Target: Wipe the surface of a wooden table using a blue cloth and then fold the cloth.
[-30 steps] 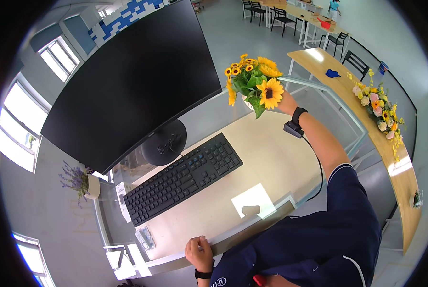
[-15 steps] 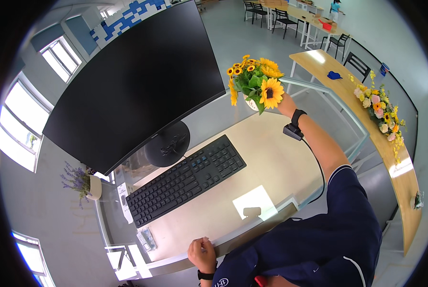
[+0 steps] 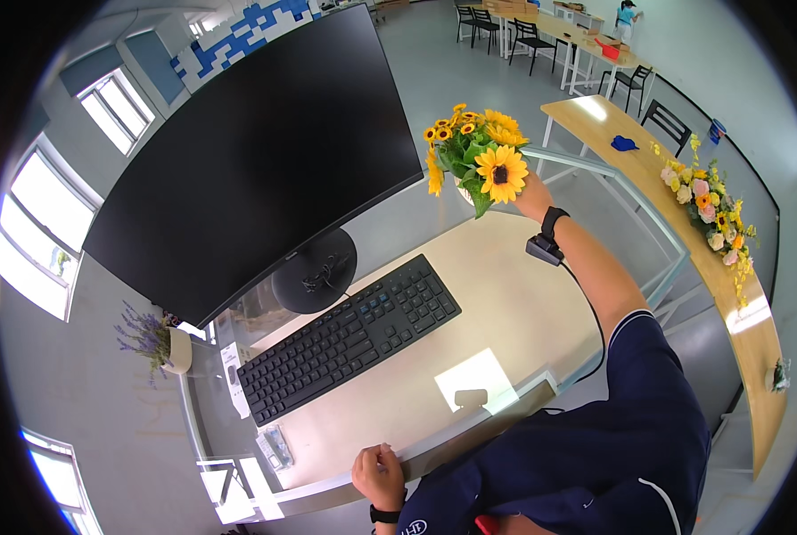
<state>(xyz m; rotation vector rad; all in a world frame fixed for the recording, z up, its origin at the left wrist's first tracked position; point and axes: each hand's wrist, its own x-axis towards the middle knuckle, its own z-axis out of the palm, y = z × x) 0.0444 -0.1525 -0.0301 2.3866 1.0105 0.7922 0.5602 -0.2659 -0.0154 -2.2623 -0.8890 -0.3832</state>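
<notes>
At the far right corner of the desk, my right hand [image 3: 532, 196] is at the side of a white pot [image 3: 464, 191] of artificial sunflowers [image 3: 502, 173]. The blooms and leaves hide most of its fingers, which seem closed on the pot. My left hand [image 3: 378, 473] rests at the near edge of the desk with its fingers curled in and nothing visible in them. Between the hands lies a black keyboard [image 3: 349, 339], slanted on the beige desk mat [image 3: 505, 294]. A large dark monitor [image 3: 265, 160] stands behind it on a round black base [image 3: 315, 270].
A black cable [image 3: 600, 330] runs from the black device [image 3: 544, 250] at my right wrist. At left are a lavender pot [image 3: 178, 351], a white box [image 3: 235, 379] and a small clear packet [image 3: 275, 446]. A wooden table [image 3: 742, 357] with flowers stands right. Another person [image 3: 626, 22] is far back.
The large front sunflower has shifted slightly left and turned as my right hand moves a little at the pot. My left hand stays at the desk edge.
</notes>
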